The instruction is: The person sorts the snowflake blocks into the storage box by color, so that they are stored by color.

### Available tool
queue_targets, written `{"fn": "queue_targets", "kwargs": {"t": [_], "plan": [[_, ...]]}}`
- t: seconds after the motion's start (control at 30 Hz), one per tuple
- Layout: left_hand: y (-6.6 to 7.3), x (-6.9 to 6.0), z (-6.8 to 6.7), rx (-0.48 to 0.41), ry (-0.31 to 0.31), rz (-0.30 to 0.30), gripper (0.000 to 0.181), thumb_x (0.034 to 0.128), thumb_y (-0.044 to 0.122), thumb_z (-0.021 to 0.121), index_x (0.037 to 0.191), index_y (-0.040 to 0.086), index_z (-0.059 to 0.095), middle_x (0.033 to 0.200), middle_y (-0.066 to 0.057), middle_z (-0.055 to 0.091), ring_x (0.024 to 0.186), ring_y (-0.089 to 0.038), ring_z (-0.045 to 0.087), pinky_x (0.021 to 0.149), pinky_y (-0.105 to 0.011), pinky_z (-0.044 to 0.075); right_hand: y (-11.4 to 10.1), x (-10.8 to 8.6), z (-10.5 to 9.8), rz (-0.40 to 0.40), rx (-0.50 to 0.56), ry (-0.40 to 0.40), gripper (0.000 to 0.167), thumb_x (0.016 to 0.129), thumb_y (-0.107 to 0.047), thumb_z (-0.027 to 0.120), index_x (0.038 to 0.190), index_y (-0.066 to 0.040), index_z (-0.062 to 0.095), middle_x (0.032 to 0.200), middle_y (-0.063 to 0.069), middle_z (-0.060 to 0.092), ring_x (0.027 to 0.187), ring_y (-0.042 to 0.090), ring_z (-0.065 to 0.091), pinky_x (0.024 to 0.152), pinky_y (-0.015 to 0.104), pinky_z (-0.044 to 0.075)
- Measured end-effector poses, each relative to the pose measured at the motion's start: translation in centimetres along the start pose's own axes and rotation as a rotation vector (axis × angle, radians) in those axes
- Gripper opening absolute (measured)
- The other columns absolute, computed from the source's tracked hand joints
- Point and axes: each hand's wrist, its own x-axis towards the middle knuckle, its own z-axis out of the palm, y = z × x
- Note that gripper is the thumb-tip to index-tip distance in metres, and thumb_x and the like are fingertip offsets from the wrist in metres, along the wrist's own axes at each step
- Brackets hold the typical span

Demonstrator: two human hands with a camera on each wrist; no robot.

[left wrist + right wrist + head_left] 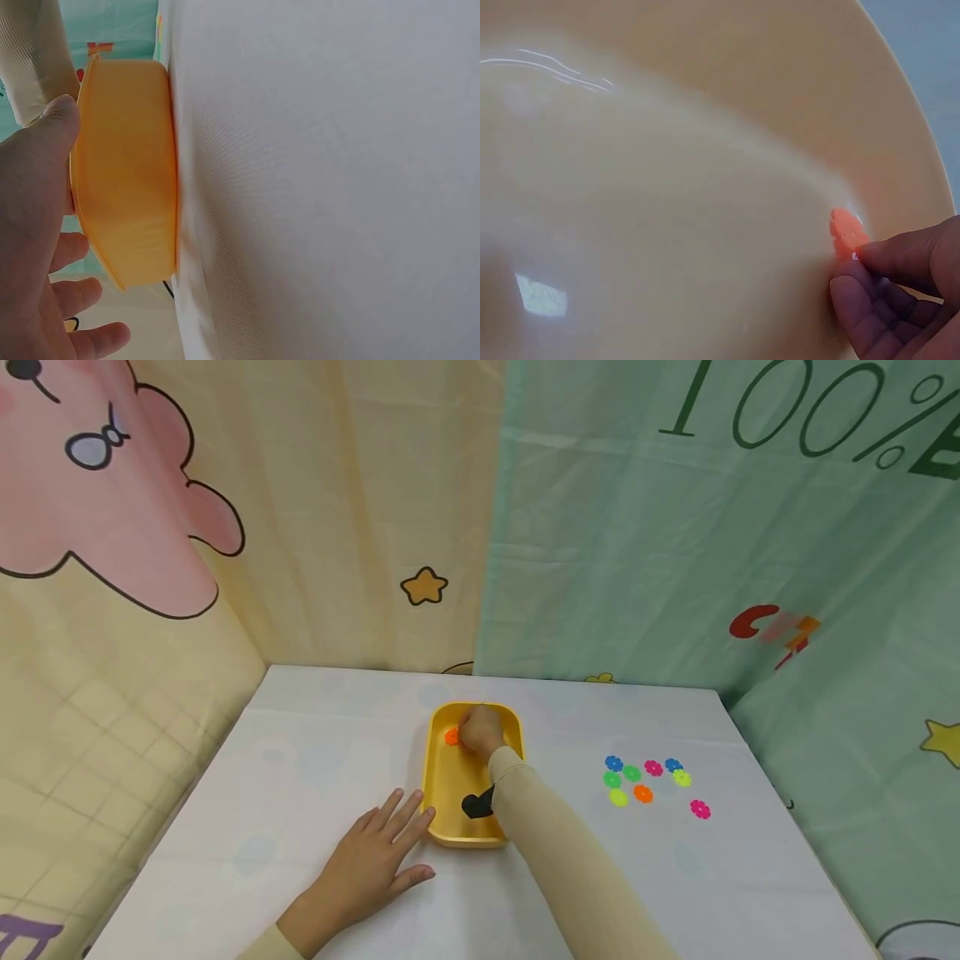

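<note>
A yellow tray (453, 827) stands on the white table. My right hand (482, 731) reaches into its far end. In the right wrist view, the thumb and index finger pinch an orange flower-shaped piece (847, 232) at its edge, close to the tray's curved wall. That same orange piece (452, 737) shows just left of the hand in the head view. My left hand (367, 868) lies with fingers spread beside the tray's near left side. Its fingers touch the tray rim (84, 202) in the left wrist view, without curling round it.
To the right of the tray, several flower pieces (642, 793) in blue, green, pink, yellow and orange lie loosely grouped on the table (337, 735). A black shape (477, 803) shows in the tray beside the right sleeve. Printed curtains (637, 568) hang behind the table.
</note>
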Motion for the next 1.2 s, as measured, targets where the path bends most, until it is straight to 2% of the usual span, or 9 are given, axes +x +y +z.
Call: {"fn": "queue_targets", "kwargs": {"t": [0.3, 0.5, 0.73, 0.87, 1.0, 1.1, 1.2], "plan": [[0.3, -0.1, 0.0, 0.016, 0.045, 0.0, 0.077, 0.0958, 0.069, 0.051, 0.154, 0.019, 0.048, 0.163, -0.008, 0.039, 0.148, -0.034, 0.037, 0.105, -0.056, 0.045, 0.2, 0.0, -0.3, -0.012, 0.018, -0.031, 0.011, 0.093, -0.001, 0.062, 0.087, 0.0, 0.072, 0.065, 0.007, 0.058, 0.053, 0.018, 0.053, 0.05, 0.025, 0.047], [0.5, 0.0, -0.1, 0.009, 0.024, -0.013, 0.077, 0.0966, 0.07, 0.048, 0.155, 0.02, 0.046, 0.164, -0.006, 0.036, 0.149, -0.034, 0.036, 0.106, -0.056, 0.044, 0.2, 0.0, -0.6, -0.007, 0.02, -0.051, 0.011, 0.092, 0.001, 0.062, 0.086, 0.001, 0.071, 0.063, 0.006, 0.056, 0.052, 0.019, 0.052, 0.049, 0.025, 0.046], [0.6, 0.1, -0.2, 0.029, 0.053, -0.01, 0.077, 0.0953, 0.07, 0.051, 0.153, 0.018, 0.049, 0.162, -0.007, 0.04, 0.148, -0.034, 0.038, 0.108, -0.057, 0.042, -0.1, -0.4, -1.6, -0.078, 0.025, -0.047, 0.012, 0.091, -0.001, 0.061, 0.088, 0.001, 0.073, 0.068, 0.006, 0.059, 0.058, 0.02, 0.053, 0.053, 0.026, 0.047], [0.6, 0.2, -0.2, 0.026, 0.047, 0.002, 0.077, 0.0961, 0.07, 0.049, 0.153, 0.018, 0.049, 0.162, -0.007, 0.041, 0.147, -0.034, 0.039, 0.109, -0.057, 0.041, -0.3, -1.3, -2.8, -0.106, 0.096, -0.039, 0.01, 0.094, -0.004, 0.063, 0.094, 0.0, 0.072, 0.073, 0.008, 0.06, 0.063, 0.02, 0.055, 0.06, 0.027, 0.048], [0.5, 0.3, -0.2, 0.029, 0.045, 0.01, 0.077, 0.0963, 0.069, 0.05, 0.153, 0.018, 0.049, 0.162, -0.008, 0.041, 0.147, -0.035, 0.038, 0.109, -0.056, 0.041, -0.6, -2.0, -4.6, -0.153, 0.158, 0.008, 0.009, 0.095, -0.007, 0.066, 0.095, -0.002, 0.073, 0.072, 0.008, 0.062, 0.063, 0.018, 0.055, 0.063, 0.026, 0.049], [0.4, 0.3, -0.1, 0.04, 0.067, 0.01, 0.077, 0.0949, 0.068, 0.053, 0.152, 0.018, 0.05, 0.161, -0.008, 0.041, 0.147, -0.035, 0.039, 0.109, -0.057, 0.041, -0.5, -2.5, -6.2, -0.183, 0.175, 0.049, 0.01, 0.096, -0.011, 0.067, 0.099, -0.004, 0.074, 0.081, 0.007, 0.066, 0.069, 0.019, 0.058, 0.067, 0.027, 0.053], [0.4, 0.2, 0.1, 0.043, 0.084, 0.018, 0.076, 0.0953, 0.068, 0.052, 0.152, 0.017, 0.05, 0.161, -0.009, 0.042, 0.146, -0.035, 0.04, 0.108, -0.057, 0.042, 0.5, -3.0, -8.1, -0.216, 0.125, 0.104, 0.013, 0.097, -0.013, 0.067, 0.104, -0.005, 0.074, 0.094, 0.009, 0.07, 0.078, 0.023, 0.062, 0.074, 0.033, 0.056]]}}
